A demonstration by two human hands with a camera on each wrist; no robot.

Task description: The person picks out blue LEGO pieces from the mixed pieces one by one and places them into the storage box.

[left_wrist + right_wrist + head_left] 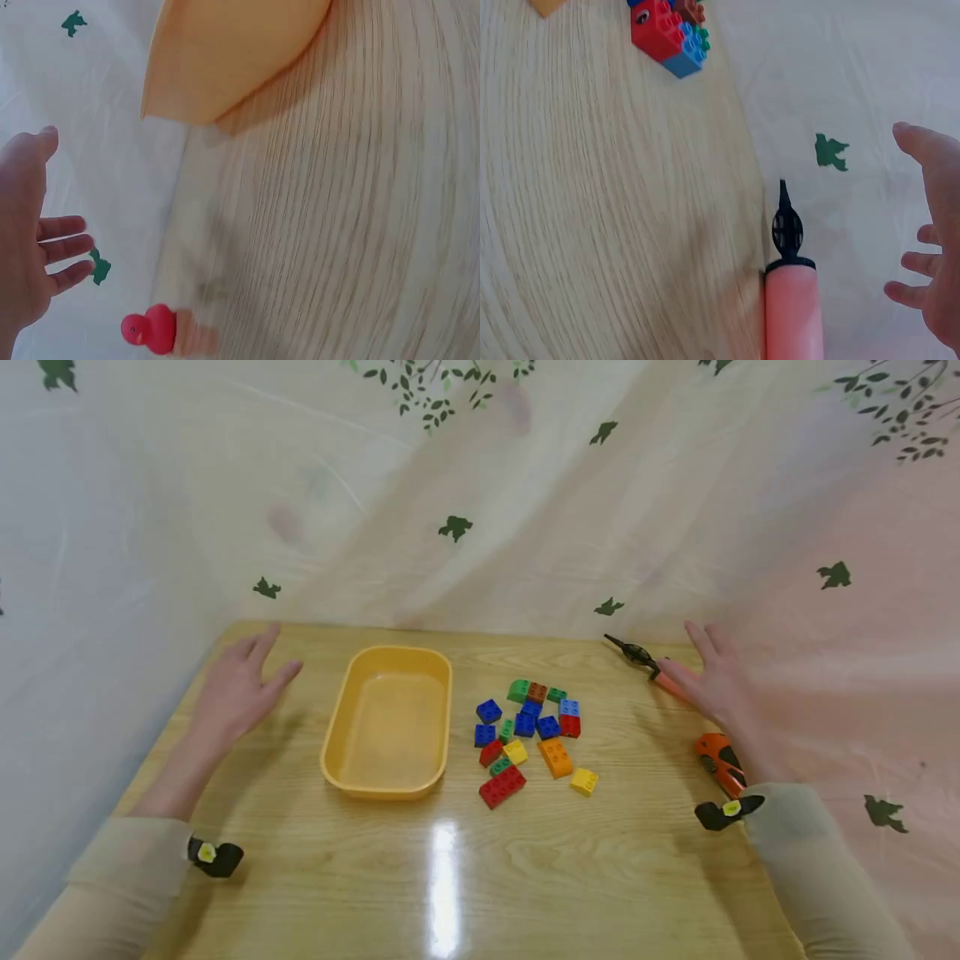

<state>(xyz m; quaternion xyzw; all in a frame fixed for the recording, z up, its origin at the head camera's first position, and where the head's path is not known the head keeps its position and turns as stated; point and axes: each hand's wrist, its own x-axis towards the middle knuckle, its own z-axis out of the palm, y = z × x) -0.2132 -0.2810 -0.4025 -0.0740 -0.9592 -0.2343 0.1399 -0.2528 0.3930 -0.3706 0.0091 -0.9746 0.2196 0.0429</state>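
Note:
My left hand (238, 687) is raised over the table's left side, fingers spread and holding nothing. Nearest to it is a yellow-orange plastic tub (386, 793), with bare inside showing. On the right, my right hand (716, 681) hovers with fingers apart, also holding nothing. It overlaps a pink balloon hand pump (793, 311) with a black nozzle in the head view. Between the hands lies a loose cluster of toy building bricks, among them a red brick (502, 787), an orange brick (555, 757) and a yellow brick (584, 782).
An orange toy car (722, 762) sits at the table's right edge, below my right hand. A red rubber duck (152, 328) shows in the left wrist view near the table edge. A patterned cloth (525, 510) hangs behind the wooden table (337, 877).

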